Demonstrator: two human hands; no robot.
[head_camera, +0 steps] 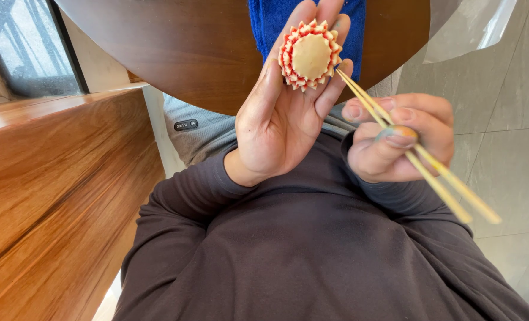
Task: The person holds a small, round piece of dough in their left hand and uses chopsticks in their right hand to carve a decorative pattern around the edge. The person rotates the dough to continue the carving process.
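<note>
Head view: near the top centre, a flower-shaped dough piece (pixel 310 54) lies loose on the flat, open left hand (pixel 279 119), so the sticks (pixel 430 166) pinched in the right hand (pixel 395 139) might crush its rim or nudge it off.

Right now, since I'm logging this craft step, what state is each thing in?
dough flower: lying flat on the left hand's fingers, red-edged petals round its rim.
left hand: open, palm up.
chopsticks: paired, tips at the flower's rim.
right hand: closed around the chopsticks.
blue cloth: on the brown table, partly hidden.
</note>
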